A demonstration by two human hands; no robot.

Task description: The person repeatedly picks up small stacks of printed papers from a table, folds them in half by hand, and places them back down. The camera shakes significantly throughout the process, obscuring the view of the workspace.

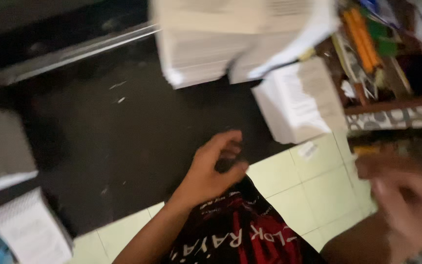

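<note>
Head view: left hand (213, 168) at centre pinches a black and red cloth (242, 232); blurred right hand (406, 200) at lower right, grip unclear, below paper stacks (250, 44).

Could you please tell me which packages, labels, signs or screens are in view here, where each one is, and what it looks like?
Small pale label or slip: on the light green tiled floor, below the white paper stack; roughly rectangular, blurred.
Black and red printed garment: bottom centre, beside the left hand; white lettering.
Right hand: lower right, motion-blurred.
No screens or signs show.
</note>
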